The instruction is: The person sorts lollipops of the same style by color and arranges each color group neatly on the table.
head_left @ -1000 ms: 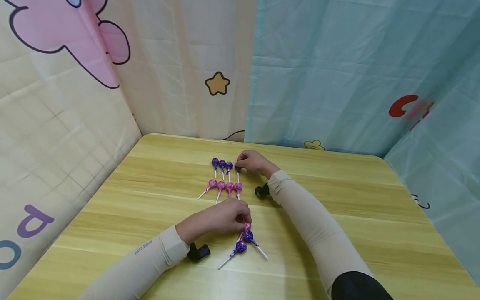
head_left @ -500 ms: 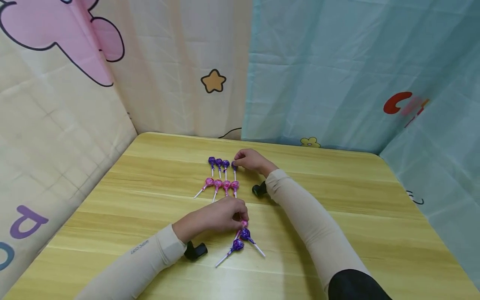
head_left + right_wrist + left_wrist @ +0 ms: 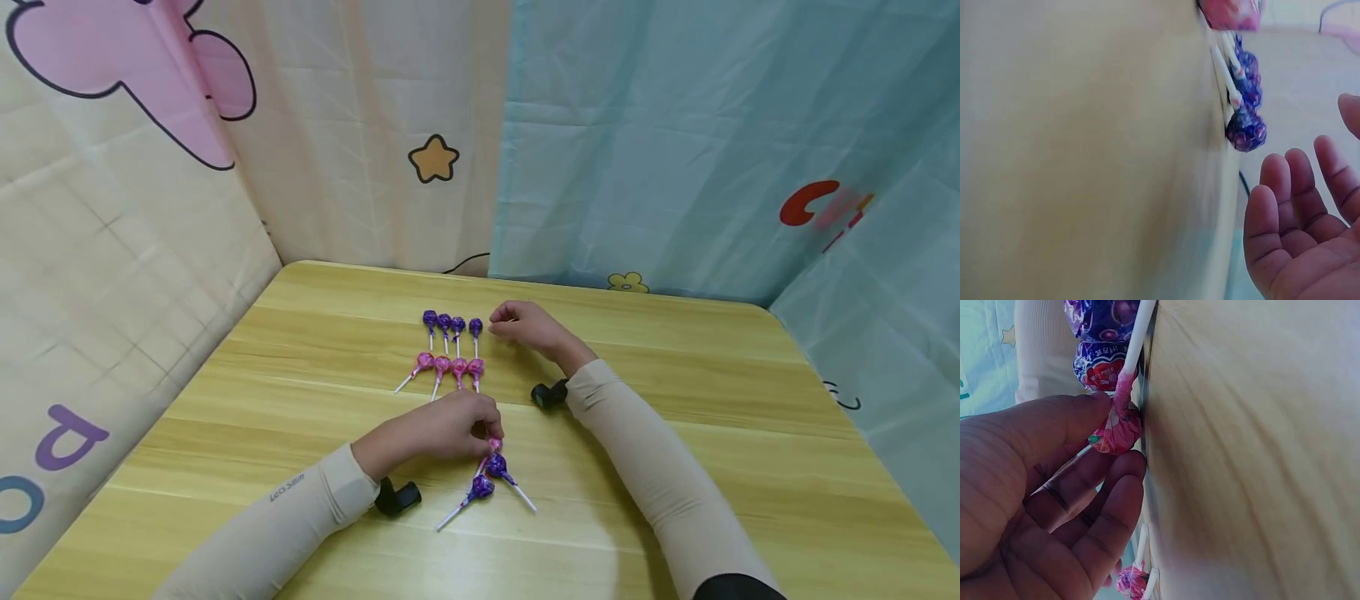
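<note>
My left hand (image 3: pixel 447 427) pinches the wrapped head of a pink lollipop (image 3: pixel 1117 432) between thumb and fingers, low over the table. Two purple lollipops (image 3: pixel 481 487) lie right beside it, their sticks pointing apart. At the back, a row of several purple lollipops (image 3: pixel 444 322) lies with sticks toward me. Below that row, several pink lollipops (image 3: pixel 442 365) lie side by side, the leftmost slanted. My right hand (image 3: pixel 534 327) hovers just right of the purple row, holding nothing. In the right wrist view its fingers (image 3: pixel 1261 215) are loosely bent, apart from the nearest purple lollipop (image 3: pixel 1247 132).
The wooden table (image 3: pixel 675 375) reaches back to a printed curtain (image 3: pixel 637 142) along its far edge. Black wrist cameras (image 3: pixel 398 497) sit under both wrists. Another curtain hangs close along the left side.
My right hand has let go of the rightmost purple lollipop in the back row and moved off to the right. The left hand keeps its pinch on the pink lollipop.
</note>
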A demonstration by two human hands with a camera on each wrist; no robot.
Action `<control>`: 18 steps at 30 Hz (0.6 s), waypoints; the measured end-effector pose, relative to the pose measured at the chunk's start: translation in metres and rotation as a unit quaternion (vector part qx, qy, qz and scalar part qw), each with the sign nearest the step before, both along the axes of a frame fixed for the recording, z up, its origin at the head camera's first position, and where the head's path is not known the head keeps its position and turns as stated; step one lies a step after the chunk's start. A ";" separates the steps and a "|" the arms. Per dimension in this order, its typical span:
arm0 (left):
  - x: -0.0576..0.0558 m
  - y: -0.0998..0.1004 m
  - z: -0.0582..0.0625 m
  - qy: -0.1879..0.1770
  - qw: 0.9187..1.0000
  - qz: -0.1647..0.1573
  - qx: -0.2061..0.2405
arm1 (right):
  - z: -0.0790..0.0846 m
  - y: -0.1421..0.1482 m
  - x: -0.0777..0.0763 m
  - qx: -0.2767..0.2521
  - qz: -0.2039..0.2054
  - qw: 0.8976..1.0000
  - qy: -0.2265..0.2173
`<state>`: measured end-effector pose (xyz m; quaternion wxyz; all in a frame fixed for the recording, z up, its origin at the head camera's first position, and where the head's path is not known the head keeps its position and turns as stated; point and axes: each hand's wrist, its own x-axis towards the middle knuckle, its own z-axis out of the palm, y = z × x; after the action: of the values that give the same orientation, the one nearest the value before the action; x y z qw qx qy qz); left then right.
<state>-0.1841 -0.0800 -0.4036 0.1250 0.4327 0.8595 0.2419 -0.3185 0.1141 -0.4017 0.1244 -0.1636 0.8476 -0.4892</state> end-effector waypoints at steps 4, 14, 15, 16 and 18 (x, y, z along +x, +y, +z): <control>0.000 0.000 0.001 -0.009 1.000 0.004 -0.002 | 0.005 0.007 0.025 0.009 0.009 1.000 0.022; 0.000 0.000 0.000 -0.010 1.000 0.000 0.001 | 0.012 0.023 0.074 0.012 0.038 0.998 0.048; 0.000 0.001 0.000 -0.010 1.000 0.001 0.001 | 0.013 0.025 0.078 0.013 0.040 0.998 0.050; 0.000 0.001 0.000 -0.011 1.000 0.002 0.000 | 0.014 0.027 0.082 0.013 0.041 0.998 0.051; 0.000 0.001 0.000 -0.013 1.000 0.005 0.000 | 0.016 0.031 0.089 0.018 0.042 0.997 0.055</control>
<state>-0.1842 -0.0793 -0.4039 0.1346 0.4253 0.8600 0.2478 -0.2291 0.1450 -0.3857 0.1008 -0.2241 0.8541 -0.4585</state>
